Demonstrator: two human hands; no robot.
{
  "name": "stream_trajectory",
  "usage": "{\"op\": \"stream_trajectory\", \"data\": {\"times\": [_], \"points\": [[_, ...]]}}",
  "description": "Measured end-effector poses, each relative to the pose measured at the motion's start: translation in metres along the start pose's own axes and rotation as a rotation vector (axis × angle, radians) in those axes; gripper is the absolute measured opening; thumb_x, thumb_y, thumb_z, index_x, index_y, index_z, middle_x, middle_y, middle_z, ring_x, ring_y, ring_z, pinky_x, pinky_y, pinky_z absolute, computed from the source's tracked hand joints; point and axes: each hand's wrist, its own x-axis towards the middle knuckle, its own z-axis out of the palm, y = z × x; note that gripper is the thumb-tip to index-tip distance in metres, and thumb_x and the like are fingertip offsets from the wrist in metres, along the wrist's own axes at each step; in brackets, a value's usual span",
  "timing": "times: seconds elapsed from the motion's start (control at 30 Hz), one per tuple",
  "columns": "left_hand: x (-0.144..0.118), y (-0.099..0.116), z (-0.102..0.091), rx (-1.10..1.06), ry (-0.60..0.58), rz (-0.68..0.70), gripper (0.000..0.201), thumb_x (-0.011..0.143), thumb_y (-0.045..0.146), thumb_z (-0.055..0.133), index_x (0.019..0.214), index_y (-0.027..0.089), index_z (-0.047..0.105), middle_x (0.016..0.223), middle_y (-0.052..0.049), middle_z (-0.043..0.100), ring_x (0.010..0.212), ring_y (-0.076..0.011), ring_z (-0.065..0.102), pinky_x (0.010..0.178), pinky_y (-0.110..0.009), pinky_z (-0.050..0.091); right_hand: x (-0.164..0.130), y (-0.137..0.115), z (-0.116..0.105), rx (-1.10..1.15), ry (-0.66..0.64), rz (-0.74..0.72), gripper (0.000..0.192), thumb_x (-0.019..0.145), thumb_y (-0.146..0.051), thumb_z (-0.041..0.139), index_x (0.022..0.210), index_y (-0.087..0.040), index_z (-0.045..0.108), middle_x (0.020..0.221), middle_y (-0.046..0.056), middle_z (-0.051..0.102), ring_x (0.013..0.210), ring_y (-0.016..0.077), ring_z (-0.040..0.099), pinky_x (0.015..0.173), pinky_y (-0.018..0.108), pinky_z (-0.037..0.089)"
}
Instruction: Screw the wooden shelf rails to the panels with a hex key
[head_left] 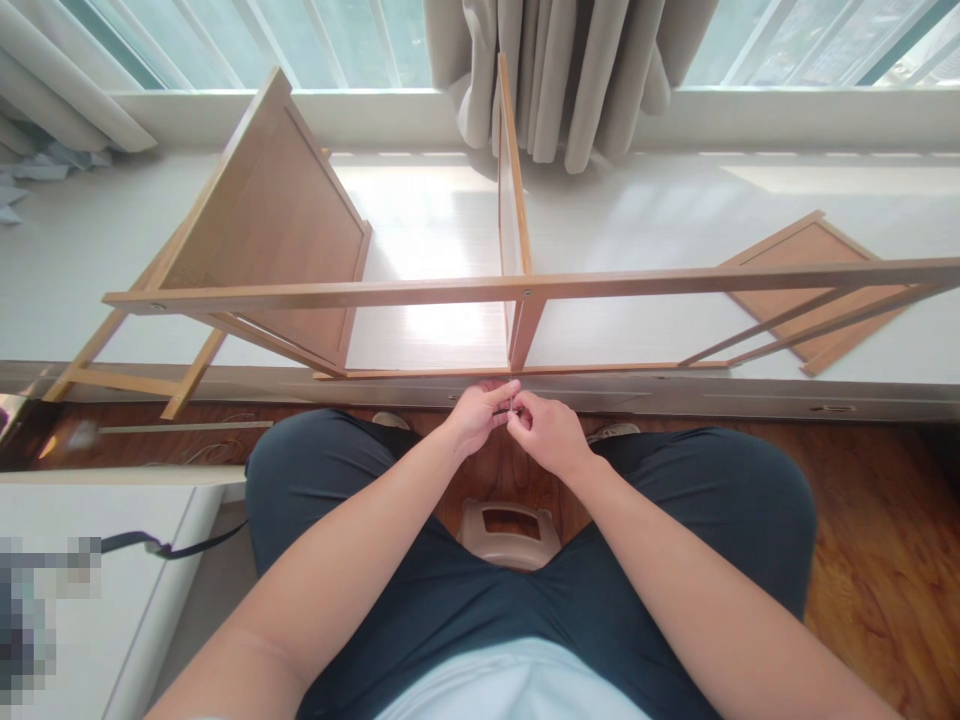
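Note:
My left hand point(475, 417) and my right hand point(553, 432) meet between my knees, just in front of a wooden frame. Their fingertips pinch together around something small and thin, partly dark, too hidden to name. Nearest to them is the frame's long lower rail point(420, 374), lying along the edge of the white ledge. Above it runs a second long rail point(360, 291), with metal fasteners visible at the left end and at the middle. An upright divider panel point(513, 200) joins the rails at the middle. Toward the left, a larger wooden panel point(277, 210) stands tilted.
The white ledge point(630, 210) stretches beneath a window with grey curtains point(540, 80). Another wooden panel point(802, 260) is at the right. A beige plastic stool point(499, 550) is between my legs on the wood floor point(885, 540). A black strap point(187, 548) lies at the left.

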Motion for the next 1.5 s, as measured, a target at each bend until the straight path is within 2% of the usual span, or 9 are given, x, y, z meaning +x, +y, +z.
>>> {"op": "stream_trajectory", "data": {"times": [1.5], "points": [[-0.0028, 0.0024, 0.0032, -0.002, 0.010, 0.003, 0.051, 0.056, 0.047, 0.101, 0.075, 0.013, 0.068, 0.071, -0.002, 0.067, 0.070, -0.0130, 0.061, 0.071, -0.028, 0.046, 0.0009, 0.0067, 0.0053, 0.064, -0.004, -0.034, 0.015, 0.091, -0.025, 0.050, 0.093, -0.025, 0.065, 0.078, 0.003, 0.072, 0.071, 0.0215, 0.063, 0.066, 0.031, 0.032]]}}
